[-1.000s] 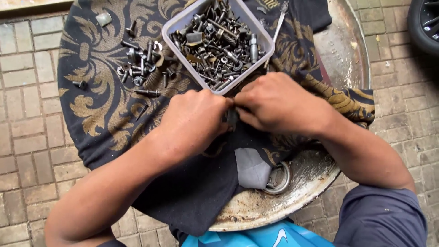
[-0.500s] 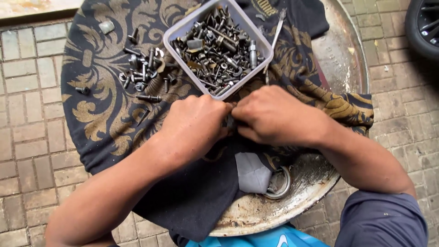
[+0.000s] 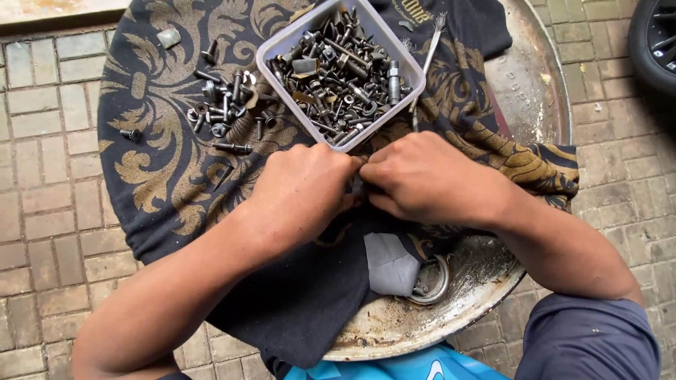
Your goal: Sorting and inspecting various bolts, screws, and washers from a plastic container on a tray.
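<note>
My left hand (image 3: 304,190) and my right hand (image 3: 426,177) meet fingertip to fingertip over a black cloth with a gold leaf pattern (image 3: 162,148). Both pinch a small metal part between them; it is almost wholly hidden by the fingers. Just beyond the hands stands a square white plastic tub (image 3: 276,70) full of bolts, nuts and screws. A loose heap of bolts and nuts (image 3: 224,107) lies on the cloth to the tub's left.
The cloth covers a round rusty metal drum top (image 3: 493,267). A metal ring (image 3: 431,281) and a grey fabric patch (image 3: 389,262) lie near me. A thin brush (image 3: 427,63) leans by the tub. Brick paving surrounds the drum; a black tyre (image 3: 655,42) is at top right.
Both hands stay together at the same spot, with only slight finger movement. The view has shifted a little; the tub and bolts have not moved.
</note>
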